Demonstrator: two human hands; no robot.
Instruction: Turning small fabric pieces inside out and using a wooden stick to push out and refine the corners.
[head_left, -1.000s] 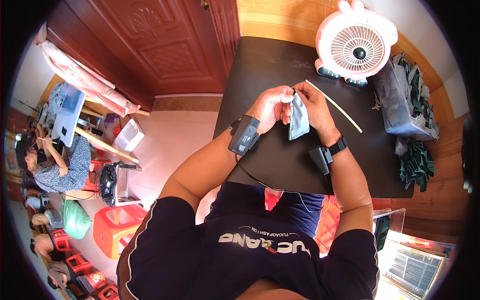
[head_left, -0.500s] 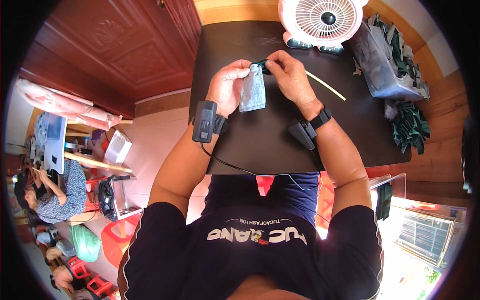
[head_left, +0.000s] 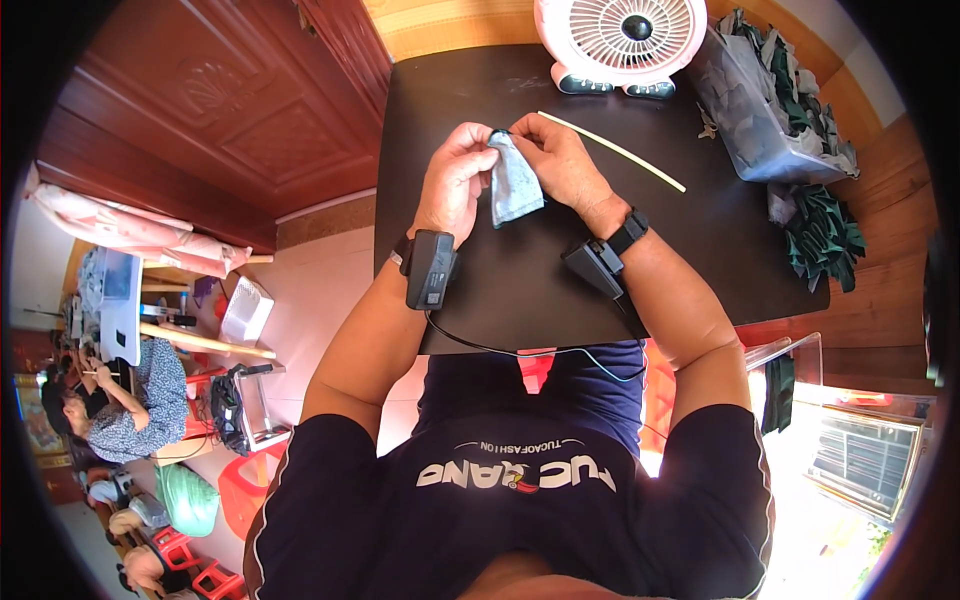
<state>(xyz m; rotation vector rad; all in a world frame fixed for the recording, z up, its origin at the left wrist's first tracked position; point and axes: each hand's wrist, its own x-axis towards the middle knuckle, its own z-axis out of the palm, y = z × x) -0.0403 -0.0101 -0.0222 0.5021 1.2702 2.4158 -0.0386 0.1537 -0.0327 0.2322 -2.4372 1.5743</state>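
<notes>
Between my two hands a small pale grey-blue fabric piece [head_left: 516,190] hangs down, wider at its lower edge. A bit of dark green material shows at its top, mostly covered by fingers. My left hand [head_left: 455,185] is closed, thumb and fingers pinching the upper left edge of the fabric. My right hand [head_left: 566,168] is closed too, its fingertips gathered at the top right edge close to the left ones. Beyond my right hand a thin pale stick [head_left: 630,155] lies slantwise on the dark table [head_left: 480,300].
A pink fan [head_left: 625,40] stands at the table's far edge. To the right, a clear plastic bin [head_left: 755,140] holds grey and dark green fabric pieces, with a green bundle [head_left: 825,240] beside it. A cable [head_left: 480,345] runs from my left wrist device. Another person [head_left: 145,400] sits far left.
Both hands have drawn closer together at the top of the fabric, covering most of the dark green part. The fabric's lower end has swung to the right. More of the stick shows.
</notes>
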